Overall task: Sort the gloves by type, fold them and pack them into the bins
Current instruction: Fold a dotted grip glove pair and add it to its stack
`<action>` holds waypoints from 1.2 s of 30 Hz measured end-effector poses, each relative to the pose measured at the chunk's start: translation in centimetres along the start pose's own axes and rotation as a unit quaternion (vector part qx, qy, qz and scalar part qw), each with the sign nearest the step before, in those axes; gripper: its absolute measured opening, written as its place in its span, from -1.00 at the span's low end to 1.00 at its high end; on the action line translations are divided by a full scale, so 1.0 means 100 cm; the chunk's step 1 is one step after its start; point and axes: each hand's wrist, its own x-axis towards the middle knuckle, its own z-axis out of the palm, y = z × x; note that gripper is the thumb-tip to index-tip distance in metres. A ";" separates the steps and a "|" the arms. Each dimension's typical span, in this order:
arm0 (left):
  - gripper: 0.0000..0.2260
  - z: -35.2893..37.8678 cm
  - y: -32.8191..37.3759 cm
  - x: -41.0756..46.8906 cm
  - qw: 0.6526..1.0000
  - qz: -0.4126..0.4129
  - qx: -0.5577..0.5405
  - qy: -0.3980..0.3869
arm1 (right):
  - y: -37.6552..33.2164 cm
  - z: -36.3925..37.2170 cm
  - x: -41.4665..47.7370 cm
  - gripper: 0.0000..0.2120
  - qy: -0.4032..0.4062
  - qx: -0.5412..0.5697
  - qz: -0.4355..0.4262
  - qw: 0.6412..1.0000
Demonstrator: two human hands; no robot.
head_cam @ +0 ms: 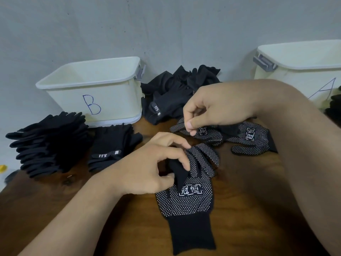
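Small packing workstation: wooden table [249, 200], hand-lettered bin B [110, 100], bin A [295, 74], glove stacks [49, 143], bare grey wall [166, 24].

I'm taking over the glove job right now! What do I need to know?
Left hand pinches the folded fingers of the near dotted glove on the table.
Right hand pinches a finger of the far dotted glove; a third dotted glove lies beside it.
Done: stacks of plain gloves and labelled gloves by bin B.
Left: sort the heap, fold, pack. No gloves show in bin B; bin A hides its inside.
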 end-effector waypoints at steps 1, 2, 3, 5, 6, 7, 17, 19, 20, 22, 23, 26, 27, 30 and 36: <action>-0.64 0.001 -0.001 0.001 1.000 0.004 0.016 -0.002 | 0.000 0.001 0.001 -0.83 -0.003 -0.004 0.002 1.000; -0.68 0.002 -0.002 0.002 1.000 0.008 0.030 0.004 | -0.001 0.002 0.001 -0.83 -0.004 -0.008 0.003 1.000; -0.73 0.003 -0.004 0.002 0.999 0.013 0.040 0.014 | -0.001 0.002 0.001 -0.83 -0.004 -0.012 0.003 1.000; -0.82 0.004 -0.005 0.003 0.998 0.024 0.035 0.055 | -0.001 0.002 0.000 -0.83 -0.002 -0.014 0.006 1.000; -0.86 0.005 -0.004 0.004 0.996 0.028 0.012 0.089 | -0.001 0.002 0.000 -0.84 0.002 -0.013 0.006 1.000; -0.89 0.007 -0.002 0.006 0.990 0.027 -0.032 0.137 | -0.001 0.002 -0.001 -0.84 0.010 -0.010 0.002 1.000; -0.85 -0.005 0.021 0.014 0.803 -0.083 -0.299 0.509 | -0.020 0.010 -0.008 -0.73 0.204 0.266 -0.056 0.941; -0.87 -0.007 0.026 0.013 0.799 -0.063 -0.299 0.518 | -0.023 0.015 -0.004 -0.61 0.186 0.295 -0.054 0.936; -0.88 -0.007 0.028 0.013 0.798 -0.057 -0.294 0.523 | -0.024 0.018 -0.003 -0.57 0.178 0.299 -0.056 0.936; -0.89 -0.007 0.031 0.011 0.796 -0.046 -0.288 0.530 | -0.026 0.025 0.002 -0.66 0.179 0.286 -0.068 0.939; -0.89 -0.007 0.031 0.010 0.796 -0.041 -0.287 0.531 | -0.026 0.029 0.005 -0.72 0.188 0.293 -0.072 0.935; -0.85 -0.008 0.031 0.008 0.797 -0.045 -0.261 0.543 | -0.031 0.038 0.010 -0.85 0.227 0.392 -0.075 0.888; -0.81 -0.008 0.031 0.007 0.798 -0.052 -0.248 0.547 | -0.033 0.040 0.012 -0.86 0.251 0.410 -0.072 0.874; -0.70 -0.007 0.032 0.005 0.799 -0.075 -0.226 0.553 | -0.037 0.046 0.016 -0.66 0.338 0.341 -0.065 0.875; -0.49 -0.010 0.030 0.004 0.796 -0.065 -0.229 0.556 | -0.039 0.049 0.013 -0.66 0.414 0.309 -0.100 0.850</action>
